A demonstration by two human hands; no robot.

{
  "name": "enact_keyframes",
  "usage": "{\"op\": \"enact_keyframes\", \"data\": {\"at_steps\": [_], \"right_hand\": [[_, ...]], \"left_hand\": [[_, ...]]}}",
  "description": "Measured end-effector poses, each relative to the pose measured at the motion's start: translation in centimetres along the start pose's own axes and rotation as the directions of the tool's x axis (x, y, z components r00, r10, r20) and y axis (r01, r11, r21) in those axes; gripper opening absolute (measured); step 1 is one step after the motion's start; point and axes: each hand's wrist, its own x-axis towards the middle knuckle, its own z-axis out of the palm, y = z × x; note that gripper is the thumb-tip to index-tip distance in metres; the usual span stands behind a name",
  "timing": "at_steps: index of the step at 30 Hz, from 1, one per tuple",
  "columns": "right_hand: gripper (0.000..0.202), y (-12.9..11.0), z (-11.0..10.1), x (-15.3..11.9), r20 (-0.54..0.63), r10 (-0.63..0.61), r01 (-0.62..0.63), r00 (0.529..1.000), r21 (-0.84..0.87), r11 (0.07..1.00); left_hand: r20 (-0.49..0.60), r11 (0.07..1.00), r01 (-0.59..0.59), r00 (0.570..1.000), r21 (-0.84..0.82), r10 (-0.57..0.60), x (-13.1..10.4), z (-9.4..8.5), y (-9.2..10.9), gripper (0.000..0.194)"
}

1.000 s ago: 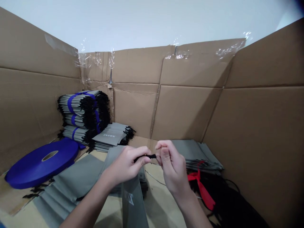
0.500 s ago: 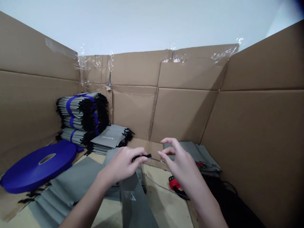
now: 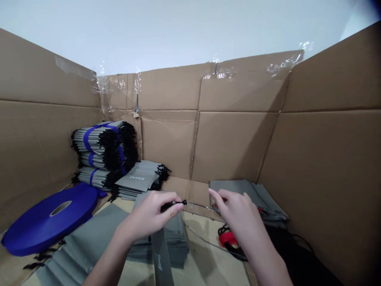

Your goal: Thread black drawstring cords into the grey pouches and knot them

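My left hand (image 3: 156, 210) is closed in a pinch on the black cord (image 3: 183, 202) of a grey drawstring pouch (image 3: 163, 260). The pouch hangs below the hand, turned nearly edge-on, with white print only partly visible. To the right, my right hand (image 3: 238, 208) is raised, its thumb stretched out and its fingers loosely bent, and I see nothing in it. It is in front of some flat grey pouches (image 3: 253, 196). More grey pouches (image 3: 175, 248) lie in a stack behind and below the hanging one.
Bundles of pouches tied with blue strap (image 3: 89, 153) stand at the left back, beside a loose INTEX-printed stack (image 3: 138, 178). A blue strap roll (image 3: 32, 222) and spread grey pouches (image 3: 80, 242) lie at the left. Red-and-black cord (image 3: 228, 239) lies near my right hand. Cardboard walls (image 3: 166, 139) surround the table.
My right hand has moved slightly right and its fingers have curled in more. The hanging pouch has turned from showing its face to nearly edge-on. My left hand keeps its pinch.
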Motion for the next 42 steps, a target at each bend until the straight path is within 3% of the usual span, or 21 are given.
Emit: {"op": "enact_keyframes", "data": {"at_steps": [3, 6, 8, 13, 15, 18, 21, 24, 27, 33, 37, 39, 42], "right_hand": [[0.016, 0.6, -0.1, 0.2, -0.018, 0.001, 0.001, 1.0, 0.147, 0.989], [0.019, 0.1, -0.2, -0.1, -0.005, 0.006, -0.004, 1.0, 0.282, 0.959], [0.019, -0.8, -0.3, -0.5, -0.011, 0.006, -0.003, 1.0, 0.272, 0.962], [0.055, -2.6, 0.4, -1.6, -0.083, -0.138, 0.149, 0.987, 0.145, 0.978], [0.063, -2.7, 0.7, -1.5, -0.072, -0.118, 0.125, 0.99, 0.103, 0.987], [0.05, -2.1, 0.8, -0.9, -0.033, 0.003, -0.002, 0.999, 0.002, 1.0], [0.028, -1.6, 0.4, -0.5, -0.014, 0.051, -0.05, 0.999, 0.081, 0.995], [0.03, -2.2, -0.2, -1.1, 0.068, -0.044, 0.023, 0.997, 0.275, 0.961], [0.031, -3.7, -0.2, -2.0, 0.199, -0.195, 0.108, 0.96, 0.379, 0.919], [0.037, -5.6, 1.2, -3.2, 0.176, -0.206, 0.059, 0.963, 0.603, 0.795], [0.039, -5.9, 1.3, -3.3, 0.173, -0.194, 0.012, 0.965, 0.716, 0.698], [0.042, -6.0, 1.2, -3.2, 0.204, -0.182, -0.058, 0.962, 0.803, 0.593], [0.044, -6.3, 1.1, -3.0, 0.316, -0.197, -0.237, 0.928, 0.909, 0.343]], "left_hand": [[0.01, 1.0, 0.003, 1.0, -0.012, -0.003, 0.1, 0.1, -0.3, 0.026], [0.024, 1.0, -0.006, 1.0, -0.023, 0.006, 0.3, 0.3, -0.5, 0.024], [0.024, 0.999, -0.023, 0.999, -0.029, 0.024, 0.3, 0.3, -0.6, 0.023], [0.028, 0.998, -0.046, 0.998, -0.052, 0.048, 0.2, 0.2, -0.3, 0.02], [0.038, 0.998, -0.044, 0.998, -0.049, 0.046, 0.1, 0.2, -0.3, 0.018], [0.05, 0.998, -0.043, 0.998, -0.046, 0.045, 0.0, 0.0, -0.2, 0.017], [0.054, 0.998, -0.037, 0.998, -0.047, 0.039, 0.0, -0.2, -0.3, 0.017], [0.052, 0.998, -0.03, 0.998, -0.046, 0.033, 0.0, -0.2, -0.2, 0.018], [0.069, 0.997, -0.045, 0.996, -0.056, 0.049, 0.1, 0.1, -0.2, 0.02], [0.089, 0.993, -0.064, 0.993, -0.103, 0.074, -0.1, 0.1, -0.1, 0.021], [0.095, 0.974, -0.065, 0.992, -0.217, 0.087, -0.4, -0.4, 0.3, 0.02], [0.117, 0.957, -0.076, 0.987, -0.279, 0.113, -0.4, -0.5, 0.5, 0.018], [0.103, 0.934, -0.094, 0.985, -0.346, 0.137, -0.4, -0.3, 0.9, 0.012]]}}
